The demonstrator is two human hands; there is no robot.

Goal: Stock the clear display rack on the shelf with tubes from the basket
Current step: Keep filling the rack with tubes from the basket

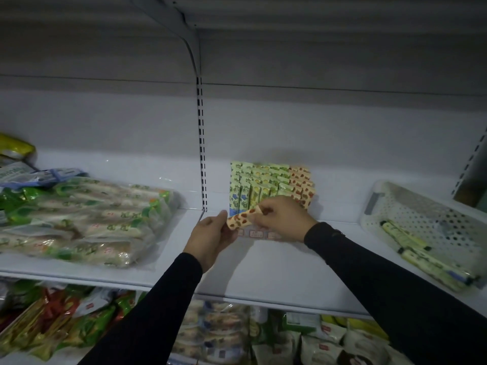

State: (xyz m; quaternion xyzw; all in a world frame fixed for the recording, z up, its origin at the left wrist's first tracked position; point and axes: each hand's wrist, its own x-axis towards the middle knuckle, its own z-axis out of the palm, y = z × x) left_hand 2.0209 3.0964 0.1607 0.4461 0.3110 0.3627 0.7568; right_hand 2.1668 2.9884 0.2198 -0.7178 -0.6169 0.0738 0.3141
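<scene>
Tube with red fruit print was held between both hands, just in front of the clear display rack, lying tilted with its lower end toward the left. The left hand supported that lower end: its thumb lay against the side of the tube and the palm was under it, with the fingers curled narrowly around. The right hand pinched the upper end, and its fingers were closed on the tube near the top. So the tube touched both hands and was not yet in any slot.

Judging from how things lay, the task was far along but not finished. The rack stood on the shelf against the back wall, and it looked nearly full: rows of green, blue and yellow patterned tubes on its left and middle part, and a column of red-print tubes on its right side. I could not tell which slot was free for the held tube, because the right hand covered the front row.

To the right, well apart from the rack, the white basket rested on the same shelf, and at least 2 or 3 pale yellow tubes were lying in it, so some stocking remained.
</scene>
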